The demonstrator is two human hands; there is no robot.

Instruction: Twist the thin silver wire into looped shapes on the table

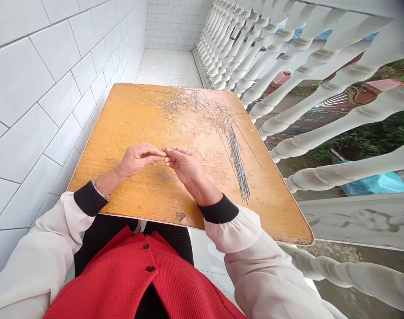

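Observation:
My left hand (140, 158) and my right hand (185, 166) meet fingertip to fingertip above the near half of the wooden table (132, 195). Both are closed in a pinch. Whatever is between the fingers is too small and too hidden to make out. Just beyond them lie several thin curved wire pieces (149, 130), spread in a loose row. A bundle of straight metal wires (239, 164) rests to the right of my right hand, with a few single strands beside it. Farther back is a tangled heap of bent wires (192, 99).
A white tiled wall (56, 84) runs along the left. Close to the table's right edge stands a white balustrade (308, 97). The table's near edge is just in front of my lap. Pale floor (168, 66) shows beyond the table.

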